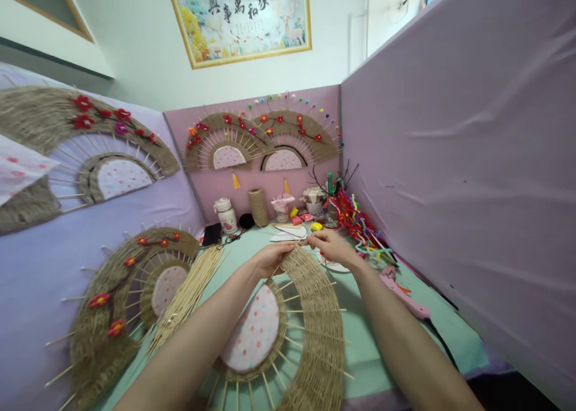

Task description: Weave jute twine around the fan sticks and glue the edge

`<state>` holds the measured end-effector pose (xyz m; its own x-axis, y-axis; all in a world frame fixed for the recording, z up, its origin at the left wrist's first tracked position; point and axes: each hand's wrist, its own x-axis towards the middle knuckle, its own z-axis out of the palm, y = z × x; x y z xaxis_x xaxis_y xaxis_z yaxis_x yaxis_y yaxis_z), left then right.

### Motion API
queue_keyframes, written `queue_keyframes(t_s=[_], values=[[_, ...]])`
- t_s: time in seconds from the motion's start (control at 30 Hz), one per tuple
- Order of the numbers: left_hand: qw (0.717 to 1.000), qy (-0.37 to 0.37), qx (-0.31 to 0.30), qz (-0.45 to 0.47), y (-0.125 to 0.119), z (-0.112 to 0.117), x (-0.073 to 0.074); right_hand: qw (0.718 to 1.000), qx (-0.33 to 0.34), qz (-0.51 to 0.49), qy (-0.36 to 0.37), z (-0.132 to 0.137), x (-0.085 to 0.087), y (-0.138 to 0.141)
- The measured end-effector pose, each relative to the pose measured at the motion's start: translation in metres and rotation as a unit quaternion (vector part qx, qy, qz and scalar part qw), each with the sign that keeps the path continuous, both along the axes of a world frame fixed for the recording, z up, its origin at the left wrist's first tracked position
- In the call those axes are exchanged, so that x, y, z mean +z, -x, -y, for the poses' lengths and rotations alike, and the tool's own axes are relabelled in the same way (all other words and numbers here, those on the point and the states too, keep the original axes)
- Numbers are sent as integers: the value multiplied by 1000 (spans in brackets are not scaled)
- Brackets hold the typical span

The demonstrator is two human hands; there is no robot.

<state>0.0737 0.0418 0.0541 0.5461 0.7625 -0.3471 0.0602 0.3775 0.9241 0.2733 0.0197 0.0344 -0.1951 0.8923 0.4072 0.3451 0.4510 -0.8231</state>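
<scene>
A: Quick, where's the work piece?

B: Half-woven fan (pixel 315 321), flat on the green table (pixel 373 345), ctr of view, between both forearms. Twine band round the outer arc, bare sticks showing as spokes, pink dotted fabric patch at the inner part.

A: Hands?

B: Both at the fan's far end, nearly touching each other. Left hand (pixel 270 258) has its fingers curled closed on the woven edge. Right hand (pixel 333 246) has its fingertips pinched tight just beside it, w/ a thin strand of twine (pixel 299 242) running between the two. Too small to tell if the right pinches the strand or a stick.

A: What's around?

B: Left of the fan, a bundle of sticks (pixel 191 294) lies on the table, touching nothing in the hands. Past that, a finished fan (pixel 112 321) w/ red flowers leans on the lilac partition. Right side: pink glue gun (pixel 405 299) lies near the right forearm, and a heap of coloured pipe cleaners (pixel 355 219) sits at the back.

A: Back of the table?

B: Spool of twine (pixel 258 207), upright, w/ a white jar (pixel 226 215) left of it. Two more flowered fans (pixel 263 138) pinned on the pink rear panel above, overlapping. Framed pic (pixel 240 18) on the wall over that.
</scene>
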Motion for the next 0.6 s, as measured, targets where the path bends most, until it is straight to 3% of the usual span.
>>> queue_keyframes(t_s=[0.13,0.33,0.6], values=[[1000,-26,-4,-11,-4,0,2,999,26,-32,19,2,-5,2],[983,-156,55,-84,-12,-2,5,998,4,-30,48,5,-9,2],[969,-217,84,-80,-11,4,4,997,35,-43,57,-1,-18,0]])
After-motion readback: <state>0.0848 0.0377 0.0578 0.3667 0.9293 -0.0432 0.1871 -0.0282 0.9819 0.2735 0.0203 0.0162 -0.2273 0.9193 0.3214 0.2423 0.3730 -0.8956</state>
